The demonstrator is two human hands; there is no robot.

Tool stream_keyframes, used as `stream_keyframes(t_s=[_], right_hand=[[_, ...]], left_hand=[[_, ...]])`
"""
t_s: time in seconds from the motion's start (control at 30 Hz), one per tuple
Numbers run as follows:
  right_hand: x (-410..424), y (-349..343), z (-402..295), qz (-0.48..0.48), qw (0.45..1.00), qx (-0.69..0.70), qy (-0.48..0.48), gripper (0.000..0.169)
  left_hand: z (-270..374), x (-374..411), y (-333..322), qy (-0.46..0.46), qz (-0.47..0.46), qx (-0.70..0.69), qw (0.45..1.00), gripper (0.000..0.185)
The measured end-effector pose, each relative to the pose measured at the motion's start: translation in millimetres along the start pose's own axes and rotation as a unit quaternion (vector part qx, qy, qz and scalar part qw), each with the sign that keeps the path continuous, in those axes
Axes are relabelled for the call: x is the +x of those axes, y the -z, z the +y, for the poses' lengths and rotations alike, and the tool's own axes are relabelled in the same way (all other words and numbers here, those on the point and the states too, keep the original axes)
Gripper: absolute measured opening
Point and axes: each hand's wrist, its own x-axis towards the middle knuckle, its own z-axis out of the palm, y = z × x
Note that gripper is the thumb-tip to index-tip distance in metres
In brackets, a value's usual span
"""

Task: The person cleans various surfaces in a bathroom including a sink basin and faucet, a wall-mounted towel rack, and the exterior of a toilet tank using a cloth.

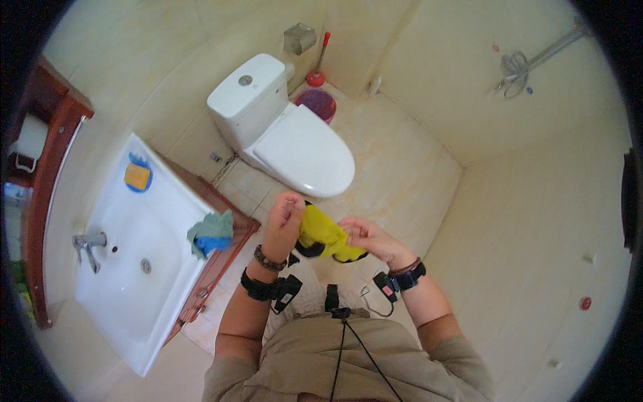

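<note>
A yellow cloth item with black edging (321, 228) hangs between my two hands in front of my body; whether it is a glove or a sock I cannot tell. My left hand (285, 213) pinches its upper left end. On the other side my right hand (364, 235) grips the yellow fabric with thumb and fingers. The closed lid of a white toilet (306, 156) lies just beyond my hands. Nearest my left forearm, a green cloth (213, 226) and a blue cloth (213, 244) rest on the rim of the white washbasin (166, 296).
On the basin's back corner an orange soap bar (137, 176) sits in a blue dish. A chrome faucet (90, 246) stands at the left. Behind the toilet are a red bin (316, 103) and a red plunger (315, 78). A shower hose (515, 75) hangs on the right wall.
</note>
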Motion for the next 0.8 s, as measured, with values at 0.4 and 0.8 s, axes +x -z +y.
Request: stream_keyframes(t_s=[0.4,0.8], right_hand=[[76,108,-106,-0.016,0.944,-0.327,-0.044,0.031],[201,244,-174,-0.109,0.975,0.191,-0.031,0.054]], left_hand=[[-25,172,-39,0.014,-0.033,0.017,0.999,0.008],[-137,162,-58,0.077,0.386,-0.029,0.919,0.017]])
